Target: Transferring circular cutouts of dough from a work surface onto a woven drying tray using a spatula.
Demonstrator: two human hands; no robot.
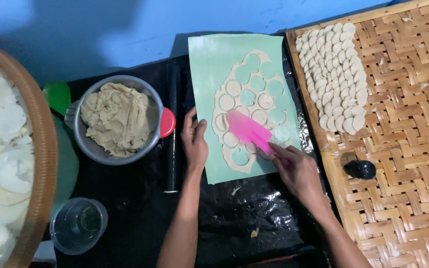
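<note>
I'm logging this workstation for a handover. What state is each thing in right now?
Left hand: flat on the green mat's edge.
Right hand: gripping the pink scraper.
Pink scraper: blade lying on the dough sheet.
Green mat: spread flat.
Dough sheet: rolled thin, round holes cut out.
Metal bowl: filled with dough.
Glass: upright, seemingly empty.
Woven tray: part covered with overlapping discs.
Dough discs: laid in rows.

Light: dim, cool, bluish cast | Shadows: broad soft shadow on the blue wall (90, 34) at upper left | Glare: small highlights on the black foil (254, 208) and the glass (78, 226) rim | Focus: centre fairly sharp, slight softness overall | Edges: basket (43, 149) at left bowed, blurred
</note>
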